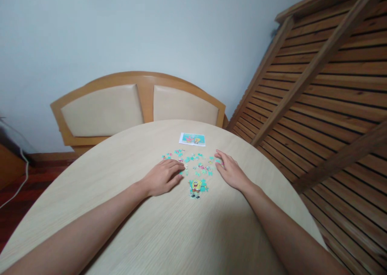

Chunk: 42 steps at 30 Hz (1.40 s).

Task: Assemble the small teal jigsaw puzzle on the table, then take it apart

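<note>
Beyond the left edge of the tabletop [181, 234] a white cable [27, 168] is trailing to the floor, and a wooden backrest [144, 97] with cream panels is standing behind the far edge. We are resting our left hand [165, 177] palm down, thumb spread from loosely bent fingers, beside the leftmost loose puzzle pieces [204, 168]; it is hiding what lies under it. Those pieces are scattering between our hands, and a picture card [193, 139] is lying behind them, near the far edge. The joined puzzle section [196, 186], showing a yellow figure, is lying in front of them, on our side. We are holding our right hand [232, 171] with thumb and fingers apart, its fingertips near the rightmost pieces; we cannot tell whether they are touching. A slatted wooden frame [320, 85] is leaning beyond the right edge.
</note>
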### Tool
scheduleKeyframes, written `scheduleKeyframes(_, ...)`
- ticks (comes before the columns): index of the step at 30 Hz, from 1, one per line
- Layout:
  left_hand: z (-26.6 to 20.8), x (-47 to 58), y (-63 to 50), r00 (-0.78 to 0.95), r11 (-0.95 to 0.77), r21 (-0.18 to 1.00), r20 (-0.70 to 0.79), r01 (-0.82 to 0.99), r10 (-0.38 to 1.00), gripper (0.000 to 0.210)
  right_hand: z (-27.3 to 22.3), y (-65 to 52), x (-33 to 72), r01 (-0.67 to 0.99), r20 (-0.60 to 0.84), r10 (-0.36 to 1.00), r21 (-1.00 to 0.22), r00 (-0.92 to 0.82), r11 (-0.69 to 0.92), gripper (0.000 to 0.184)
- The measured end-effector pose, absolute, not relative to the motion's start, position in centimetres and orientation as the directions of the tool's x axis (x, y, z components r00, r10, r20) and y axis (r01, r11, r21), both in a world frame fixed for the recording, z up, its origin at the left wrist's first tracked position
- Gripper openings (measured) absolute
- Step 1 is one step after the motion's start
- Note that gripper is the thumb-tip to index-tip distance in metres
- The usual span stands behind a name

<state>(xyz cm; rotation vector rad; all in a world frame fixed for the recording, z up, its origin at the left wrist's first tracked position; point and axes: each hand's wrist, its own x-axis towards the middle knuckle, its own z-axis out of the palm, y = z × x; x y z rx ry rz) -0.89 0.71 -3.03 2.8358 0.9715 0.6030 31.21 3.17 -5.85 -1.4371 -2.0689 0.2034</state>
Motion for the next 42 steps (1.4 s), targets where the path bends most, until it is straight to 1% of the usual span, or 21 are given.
scheduleKeyframes(3, -3.4, -1.0, 0.9, 0.685, -0.763, 0.199, 0.346, 0.615, 0.641, 0.03, -6.3, 3.6, 31.7, 0.786, 0.372, 0.906, -0.49, -0.202, 0.376, 0.049)
scheduleKeyframes(8, -3.4, -1.1, 0.9, 0.652, -0.749, 0.206, 0.384, 0.63, 0.654, 0.027, -6.6, 4.0, 32.4, 0.736, 0.389, 0.902, -0.553, -0.187, 0.391, 0.045)
scheduleKeyframes(12, -3.2, -1.0, 0.5, 0.616, -0.707, 0.191, 0.372, 0.681, 0.695, 0.022, -6.2, 4.1, 32.9, 0.761, 0.377, 0.913, -0.543, -0.155, 0.354, 0.039)
scheduleKeyframes(17, -3.4, -1.2, -0.1, 0.52, -0.61, 0.167, 0.383, 0.774, 0.764, 0.023, -6.0, 4.2, 33.1, 0.773, 0.382, 0.911, -0.527, -0.157, 0.354, 0.035)
scheduleKeyframes(22, -4.1, -1.6, 0.2, 0.468, -0.589, 0.226, 0.419, 0.776, 0.778, 0.025, -5.9, 4.1, 32.8, 0.768, 0.371, 0.915, -0.534, -0.162, 0.352, 0.033)
scheduleKeyframes(26, -4.3, -2.2, 1.1, 0.436, -0.576, 0.247, 0.446, 0.78, 0.782, 0.031, -5.7, 3.9, 32.6, 0.767, 0.372, 0.914, -0.535, -0.163, 0.354, 0.032)
scheduleKeyframes(30, -3.8, -3.8, 2.3, 0.362, -0.508, 0.268, 0.447, 0.819, 0.818, 0.024, -5.6, 3.9, 32.6, 0.766, 0.364, 0.916, -0.537, -0.168, 0.353, 0.031)
scheduleKeyframes(33, -3.2, -5.0, 3.2, 0.334, -0.471, 0.3, 0.408, 0.83, 0.849, 0.023, -5.5, 3.9, 32.5, 0.773, 0.365, 0.916, -0.53, -0.165, 0.35, 0.03)
scheduleKeyframes(36, -2.7, -5.4, 3.6, 0.322, -0.45, 0.365, 0.361, 0.815, 0.875, 0.023, -5.6, 4.0, 32.5, 0.777, 0.363, 0.917, -0.524, -0.168, 0.35, 0.031)
scheduleKeyframes(38, -2.6, -5.1, 3.5, 0.337, -0.468, 0.392, 0.359, 0.792, 0.87, 0.023, -5.6, 4.0, 32.6, 0.783, 0.361, 0.917, -0.515, -0.172, 0.349, 0.032)
scheduleKeyframes(42, -2.7, -3.5, 2.7, 0.441, -0.564, 0.391, 0.364, 0.728, 0.821, 0.02, -5.5, 3.9, 32.4, 0.815, 0.393, 0.898, -0.444, -0.196, 0.372, 0.032)
